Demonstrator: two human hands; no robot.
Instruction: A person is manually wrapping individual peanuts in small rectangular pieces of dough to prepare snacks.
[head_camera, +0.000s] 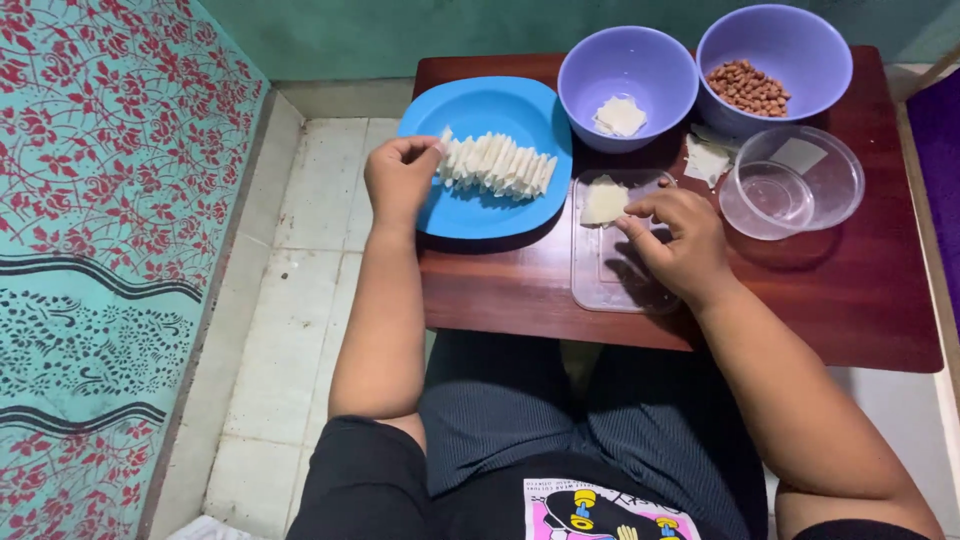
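Left hand (400, 180) has its fingertips pinched together on the end piece of a row of folded white wrappers (497, 163), which stand on edge across the blue plate (480, 215) at about 11 o'clock on the dark red worktop (850, 300). Right hand (675, 240) is pinching a flat pale dough sheet (604, 201) lying at the 12 o'clock end of a clear plastic tray (600, 280) dead centre.

Judging by looks, these sheets are thin, light and floppy, probably easy to tear and a bit tacky, so a gentle pinch at a corner or edge seems the way to lift one.

Behind, at 12 o'clock, a purple bowl (600, 80) holds more stacked sheets; the second purple bowl (810, 40) at 1 o'clock has brown peanuts (748, 87). A clear round container (795, 180) sits at 2 o'clock with a few loose sheets beside it. No packages or labels on the worktop; the wall at 9 o'clock is a teal cloth (100, 200) with a red floral print.
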